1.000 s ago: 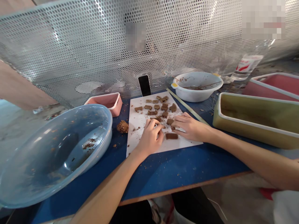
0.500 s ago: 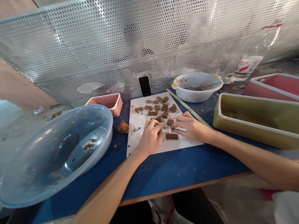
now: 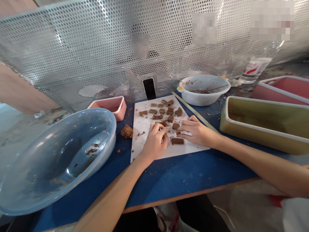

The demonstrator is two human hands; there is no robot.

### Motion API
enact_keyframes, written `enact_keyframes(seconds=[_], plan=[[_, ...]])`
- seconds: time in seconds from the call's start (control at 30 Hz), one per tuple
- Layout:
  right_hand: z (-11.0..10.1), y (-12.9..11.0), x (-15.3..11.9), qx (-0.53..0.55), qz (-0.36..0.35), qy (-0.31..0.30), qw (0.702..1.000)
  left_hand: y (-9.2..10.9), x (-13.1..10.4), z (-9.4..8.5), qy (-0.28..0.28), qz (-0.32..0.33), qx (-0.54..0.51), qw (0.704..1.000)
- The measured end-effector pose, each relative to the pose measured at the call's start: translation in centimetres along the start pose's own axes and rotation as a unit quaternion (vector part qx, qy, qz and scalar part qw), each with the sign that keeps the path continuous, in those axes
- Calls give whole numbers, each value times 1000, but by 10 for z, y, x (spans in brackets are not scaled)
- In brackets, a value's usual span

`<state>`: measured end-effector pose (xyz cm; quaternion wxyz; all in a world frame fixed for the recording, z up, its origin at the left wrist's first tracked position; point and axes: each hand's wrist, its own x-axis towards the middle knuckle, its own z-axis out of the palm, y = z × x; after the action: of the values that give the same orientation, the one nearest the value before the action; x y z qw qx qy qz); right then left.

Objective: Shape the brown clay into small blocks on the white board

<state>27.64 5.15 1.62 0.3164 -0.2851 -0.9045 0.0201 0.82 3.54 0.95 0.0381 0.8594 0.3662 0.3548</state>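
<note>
My left hand (image 3: 156, 141) rests over a white sheet (image 3: 140, 148), its fingers curled in towards the thumb; what they hold, if anything, is hidden. From the other side my right hand (image 3: 198, 131) reaches in, a small brown clay piece (image 3: 178, 132) between its fingers and thumb. Just below those fingertips lies a larger clay block (image 3: 177, 141). A squarish clay piece (image 3: 175, 126) sits above them. Several more shaped clay pieces (image 3: 157, 117) and crumbs are spread over the upper part of the sheet.
A crumbly brown lump (image 3: 126, 131) lies left of the sheet, near a large blue basin (image 3: 109, 141) and a pink tub (image 3: 120, 112). A phone (image 3: 149, 89) leans behind. To the right are a pale stick (image 3: 198, 114), white bowl (image 3: 202, 100), green trough (image 3: 256, 135) and bottle (image 3: 257, 69).
Both hands and the clay pieces stay practically where they were. Only a very slight shift of the whole view shows.
</note>
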Motion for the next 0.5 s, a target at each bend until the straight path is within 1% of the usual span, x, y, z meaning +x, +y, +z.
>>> enact_keyframes(seconds=[0.13,0.2,0.4,0.5], plan=[[1,1,0,9,19,-8,1000,-5,0,0,21,-62,22,998],[1,2,0,13,28,-13,999,-9,0,0,21,-89,35,995],[2,4,1,8,39,-31,999,-15,-3,0,-25,-99,91,991],[2,4,1,6,39,-13,999,-15,-4,1,-39,-93,94,990]])
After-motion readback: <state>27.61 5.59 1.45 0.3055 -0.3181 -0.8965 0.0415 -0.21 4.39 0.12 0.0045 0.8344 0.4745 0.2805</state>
